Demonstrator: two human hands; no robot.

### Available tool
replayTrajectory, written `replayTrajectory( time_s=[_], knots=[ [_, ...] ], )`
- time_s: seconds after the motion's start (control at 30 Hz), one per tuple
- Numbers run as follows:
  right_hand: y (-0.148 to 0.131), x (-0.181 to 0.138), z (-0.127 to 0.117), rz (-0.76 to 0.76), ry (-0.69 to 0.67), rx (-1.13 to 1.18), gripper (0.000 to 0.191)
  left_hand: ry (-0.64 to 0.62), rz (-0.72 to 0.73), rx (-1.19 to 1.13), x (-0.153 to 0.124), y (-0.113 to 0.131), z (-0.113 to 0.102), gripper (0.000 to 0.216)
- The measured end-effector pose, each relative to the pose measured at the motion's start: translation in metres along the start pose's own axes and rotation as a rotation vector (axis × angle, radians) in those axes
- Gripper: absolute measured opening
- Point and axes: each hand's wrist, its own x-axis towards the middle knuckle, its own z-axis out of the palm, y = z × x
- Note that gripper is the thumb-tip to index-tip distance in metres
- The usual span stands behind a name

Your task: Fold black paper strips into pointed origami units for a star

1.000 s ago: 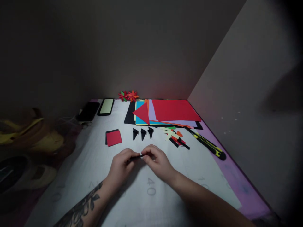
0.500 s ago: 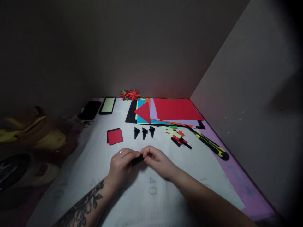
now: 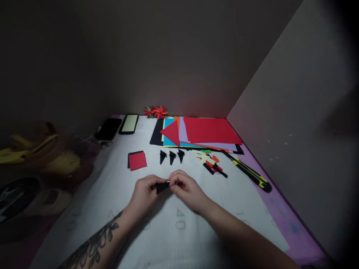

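Both hands meet over the white cutting mat [image 3: 174,231] and pinch a small piece of black paper [image 3: 162,186] between them. My left hand [image 3: 146,193] grips its left end with curled fingers. My right hand [image 3: 185,188] grips its right end, fingers bent. Just beyond the hands, three folded black paper pieces [image 3: 171,156] stand in a row. A small red square on a black square [image 3: 137,160] lies to their left.
A stack of coloured paper sheets [image 3: 209,131] with a red triangle lies at the back. Paper scraps [image 3: 210,160] and a yellow-black utility knife [image 3: 248,172] lie right. Two phones [image 3: 119,126] and paper stars [image 3: 155,111] sit far left. Walls close the back and right.
The hands stay together on the black piece and have turned it a little between the fingers. The view has shifted slightly.
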Motion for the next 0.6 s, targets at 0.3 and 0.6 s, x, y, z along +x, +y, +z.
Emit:
replayTrajectory(
  time_s=[0.3, 0.6],
  knots=[
    [0.0018, -0.0002, -0.0023, -0.048, 0.067, -0.083, 0.011, -0.067, -0.450, -0.443, 0.0067, 0.0094, 0.0032, 0.014],
    [0.0033, 0.0005, -0.0030, -0.034, 0.073, -0.085, 0.016, -0.187, -0.428, -0.424, 0.0032, 0.0107, 0.0004, 0.022]
  ],
)
